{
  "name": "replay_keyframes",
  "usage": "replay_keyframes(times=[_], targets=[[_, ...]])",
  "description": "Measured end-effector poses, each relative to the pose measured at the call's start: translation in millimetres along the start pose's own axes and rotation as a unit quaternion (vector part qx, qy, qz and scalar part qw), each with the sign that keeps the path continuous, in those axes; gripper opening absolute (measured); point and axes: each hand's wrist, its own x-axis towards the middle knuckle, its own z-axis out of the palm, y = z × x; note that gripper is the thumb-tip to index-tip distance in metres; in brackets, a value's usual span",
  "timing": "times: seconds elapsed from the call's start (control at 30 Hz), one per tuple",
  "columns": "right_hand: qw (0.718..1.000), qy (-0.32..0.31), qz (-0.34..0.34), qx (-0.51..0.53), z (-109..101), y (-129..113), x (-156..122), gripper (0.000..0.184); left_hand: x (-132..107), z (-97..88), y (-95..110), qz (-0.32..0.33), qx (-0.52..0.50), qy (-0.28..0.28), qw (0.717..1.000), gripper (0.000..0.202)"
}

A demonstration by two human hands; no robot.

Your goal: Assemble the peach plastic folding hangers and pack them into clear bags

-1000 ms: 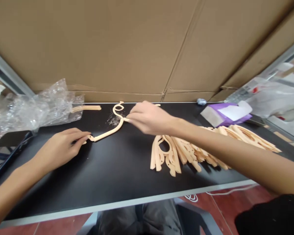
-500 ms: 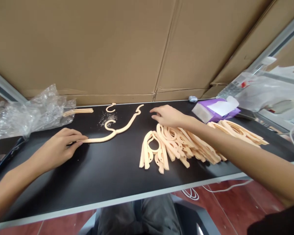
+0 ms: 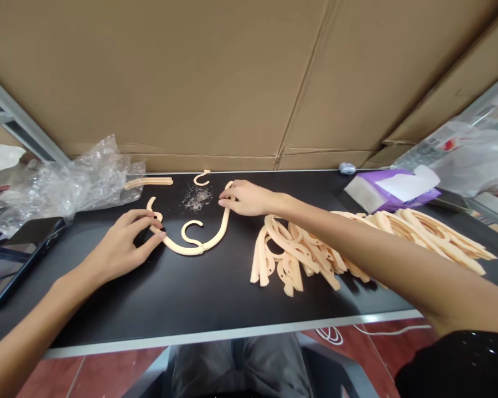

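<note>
A long, pale wooden hanger-shaped piece (image 3: 191, 247) lies bent into a U on the black table (image 3: 191, 298). My left hand (image 3: 128, 240) pinches its left end, fingers closed around it. My right hand (image 3: 244, 198) grips its right end near the table's far side. A small hook curls up from the middle of the piece. Right of it lies a heap of similar wooden pieces (image 3: 299, 251), and a longer row of them (image 3: 423, 232) stretches under my right forearm.
A small loose hook (image 3: 201, 178), some crumbs (image 3: 196, 197) and a pair of thin wooden strips (image 3: 147, 181) lie at the back. Crumpled clear plastic (image 3: 66, 182) sits far left, a dark tablet (image 3: 12, 260) below it, a purple-and-white box (image 3: 392, 189) far right. Cardboard walls stand behind.
My right hand left the heap and took hold of the long piece's right end. Both ends came closer together, so the piece bends into a U. My left hand shifted right.
</note>
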Motion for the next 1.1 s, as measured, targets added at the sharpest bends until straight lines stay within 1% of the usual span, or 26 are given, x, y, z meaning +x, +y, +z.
replay_keyframes(times=[0.13, 0.17, 0.2, 0.27, 0.37, 0.4, 0.43, 0.53, 0.57, 0.6, 0.73, 0.83, 0.93, 1.03, 1.1], targets=[[0.999, -0.016, -0.026, 0.021, 1.4, -10.8, 5.4, 0.019, -4.1, -0.5, -4.5, -0.011, -0.031, 0.005, 0.999, 0.042], [0.999, -0.019, -0.028, 0.029, 0.0, -11.5, 3.8, 0.017, -5.3, -0.6, -6.2, -0.014, -0.035, 0.004, 0.999, 0.042], [0.999, -0.023, -0.029, 0.039, -1.9, -11.5, 1.4, 0.018, -6.3, -0.5, -7.8, -0.019, -0.036, -0.001, 0.999, 0.042], [0.997, -0.036, -0.032, 0.064, -5.5, -10.1, -4.5, 0.031, -7.5, 0.8, -10.5, -0.029, -0.037, -0.007, 0.999, 0.045], [0.994, -0.068, -0.041, 0.069, -8.1, -7.2, -12.4, 0.063, -7.5, 4.2, -12.8, -0.026, -0.045, -0.007, 0.999, 0.057], [0.994, -0.077, -0.048, 0.059, -8.0, -6.8, -14.1, 0.067, -7.3, 5.2, -13.1, -0.018, -0.046, -0.005, 0.999, 0.058], [0.994, -0.083, -0.058, 0.047, -7.4, -6.9, -15.2, 0.063, -7.2, 5.7, -13.3, -0.01, -0.046, -0.005, 0.999, 0.059], [0.992, -0.082, -0.087, 0.028, -4.0, -9.8, -15.4, 0.028, -7.9, 3.7, -12.7, 0.001, -0.044, -0.012, 0.999, 0.059], [0.992, -0.078, -0.091, 0.028, -2.9, -11.3, -14.6, 0.02, -8.5, 2.0, -12.0, -0.002, -0.05, -0.018, 0.999, 0.058], [0.993, -0.072, -0.094, 0.029, -1.9, -13.0, -13.7, 0.016, -9.2, 0.0, -11.2, -0.008, -0.062, -0.024, 0.998, 0.058], [0.993, -0.065, -0.094, 0.041, -1.0, -17.6, -10.4, 0.014, -11.5, -7.2, -6.4, -0.036, -0.109, -0.034, 0.993, 0.052], [0.992, -0.072, -0.095, 0.051, -2.0, -17.5, -10.2, 0.019, -11.5, -9.5, -3.6, -0.036, -0.133, -0.047, 0.989, 0.046], [0.99, -0.074, -0.106, 0.049, -2.4, -16.0, -11.9, 0.02, -10.7, -9.7, -2.1, -0.034, -0.16, -0.059, 0.985, 0.047], [0.991, -0.074, -0.106, 0.044, -1.8, -15.7, -13.6, 0.018, -10.2, -9.4, -1.4, -0.015, -0.154, -0.079, 0.985, 0.048], [0.991, -0.078, -0.102, 0.042, -1.5, -16.2, -14.3, 0.017, -10.0, -9.4, -1.1, 0.01, -0.115, -0.092, 0.989, 0.045]])
